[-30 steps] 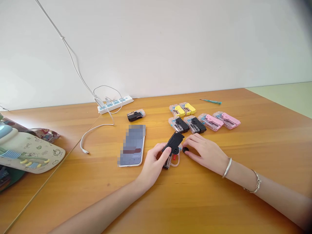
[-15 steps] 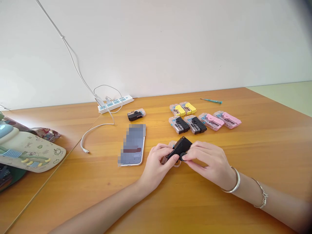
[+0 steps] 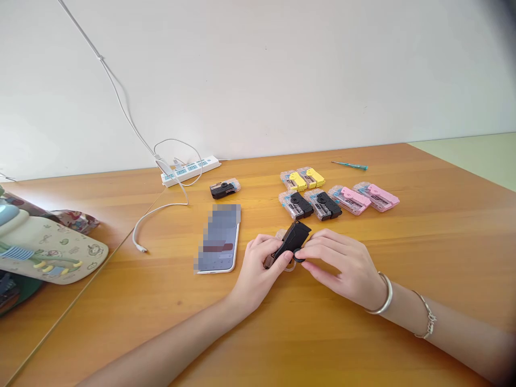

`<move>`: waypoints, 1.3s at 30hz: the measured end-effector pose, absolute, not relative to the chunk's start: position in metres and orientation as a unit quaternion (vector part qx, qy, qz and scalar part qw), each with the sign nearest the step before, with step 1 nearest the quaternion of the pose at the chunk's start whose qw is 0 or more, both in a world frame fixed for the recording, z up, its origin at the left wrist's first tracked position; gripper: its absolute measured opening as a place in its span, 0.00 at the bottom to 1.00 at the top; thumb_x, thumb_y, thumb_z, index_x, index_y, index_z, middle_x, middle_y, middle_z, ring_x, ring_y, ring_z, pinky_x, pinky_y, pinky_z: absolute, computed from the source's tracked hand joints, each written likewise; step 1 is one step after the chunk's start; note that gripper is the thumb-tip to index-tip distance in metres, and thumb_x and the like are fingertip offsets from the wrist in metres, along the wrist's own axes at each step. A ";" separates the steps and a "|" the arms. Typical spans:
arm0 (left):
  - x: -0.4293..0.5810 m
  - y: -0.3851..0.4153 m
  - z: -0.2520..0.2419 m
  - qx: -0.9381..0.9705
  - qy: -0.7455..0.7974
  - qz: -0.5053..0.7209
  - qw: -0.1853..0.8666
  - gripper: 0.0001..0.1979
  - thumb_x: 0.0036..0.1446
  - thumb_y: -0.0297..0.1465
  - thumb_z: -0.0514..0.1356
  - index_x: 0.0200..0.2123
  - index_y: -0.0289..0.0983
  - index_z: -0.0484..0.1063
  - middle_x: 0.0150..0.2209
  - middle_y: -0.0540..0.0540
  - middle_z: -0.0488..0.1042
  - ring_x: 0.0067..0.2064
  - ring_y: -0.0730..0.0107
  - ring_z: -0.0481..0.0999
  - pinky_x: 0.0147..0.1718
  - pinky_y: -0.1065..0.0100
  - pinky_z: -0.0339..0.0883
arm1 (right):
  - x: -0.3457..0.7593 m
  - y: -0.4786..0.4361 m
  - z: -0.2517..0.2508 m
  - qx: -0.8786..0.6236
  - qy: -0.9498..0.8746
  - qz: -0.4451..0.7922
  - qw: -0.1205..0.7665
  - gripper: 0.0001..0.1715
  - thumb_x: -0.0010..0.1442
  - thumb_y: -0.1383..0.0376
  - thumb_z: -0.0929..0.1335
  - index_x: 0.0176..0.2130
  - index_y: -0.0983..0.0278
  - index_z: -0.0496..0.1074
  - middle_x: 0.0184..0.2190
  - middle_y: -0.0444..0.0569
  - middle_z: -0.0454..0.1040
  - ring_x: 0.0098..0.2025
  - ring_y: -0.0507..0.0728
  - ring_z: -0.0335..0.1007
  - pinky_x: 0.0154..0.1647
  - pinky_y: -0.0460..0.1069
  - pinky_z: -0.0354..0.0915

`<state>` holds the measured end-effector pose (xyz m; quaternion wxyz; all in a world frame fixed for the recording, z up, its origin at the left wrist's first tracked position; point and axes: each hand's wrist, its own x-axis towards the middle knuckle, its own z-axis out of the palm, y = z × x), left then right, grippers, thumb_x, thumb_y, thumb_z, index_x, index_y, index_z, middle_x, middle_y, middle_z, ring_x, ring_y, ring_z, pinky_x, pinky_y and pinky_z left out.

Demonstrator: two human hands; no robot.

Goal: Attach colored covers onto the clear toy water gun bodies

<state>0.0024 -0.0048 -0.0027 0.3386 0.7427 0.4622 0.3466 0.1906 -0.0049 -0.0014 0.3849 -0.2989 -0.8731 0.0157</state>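
My left hand (image 3: 262,269) is closed around a black-and-clear plastic gadget (image 3: 294,236), its thumb pressed on the near side. The gadget tilts up to the right, and the fingers hide part of its clear, printed section. At its lower right edge, the thumb and fingertips of my right hand (image 3: 342,266) pinch a small round black disc (image 3: 299,256). Whether the disc is fixed to the gadget I cannot tell. Beyond my hands lie similar gadgets: two black ones (image 3: 300,205), two pink ones (image 3: 377,196) and two yellow ones (image 3: 313,178).
Left of my hands lies a phone (image 3: 221,236) with a blurred screen. Behind it are another black gadget (image 3: 224,188) and a white power strip (image 3: 191,171) with a cable (image 3: 155,209). A thin screwdriver (image 3: 350,165) lies far back. A decorated bottle (image 3: 60,247) stands at far left.
The black gadget has turned more upright and shifted slightly left in my left hand. My right hand has followed, with the round disc still at its fingertips.
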 end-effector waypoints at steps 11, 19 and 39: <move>0.002 -0.003 -0.005 0.741 0.438 0.351 0.368 0.17 0.60 0.39 0.51 0.23 0.38 0.70 0.26 0.46 0.72 0.39 0.62 0.65 0.35 0.66 0.61 | 0.191 0.000 -0.003 -0.274 -0.866 0.067 0.414 0.09 0.59 0.72 0.64 0.37 0.60 0.70 0.29 0.44 0.76 0.31 0.53 0.68 0.32 0.48 0.66; 0.002 -0.002 -0.004 0.745 0.439 0.347 0.364 0.18 0.60 0.39 0.51 0.22 0.38 0.70 0.24 0.47 0.72 0.38 0.62 0.65 0.37 0.65 0.60 | 0.190 0.001 -0.001 -0.274 -0.871 0.073 0.402 0.08 0.59 0.71 0.65 0.37 0.60 0.70 0.30 0.44 0.75 0.32 0.53 0.66 0.34 0.48 0.65; 0.005 -0.005 -0.003 0.757 0.466 0.334 0.312 0.16 0.59 0.36 0.53 0.21 0.38 0.69 0.25 0.48 0.70 0.37 0.63 0.64 0.38 0.64 0.58 | 0.180 -0.009 0.000 -0.467 -0.750 0.249 0.396 0.03 0.53 0.66 0.66 0.31 0.60 0.64 0.28 0.43 0.73 0.31 0.53 0.70 0.32 0.48 0.68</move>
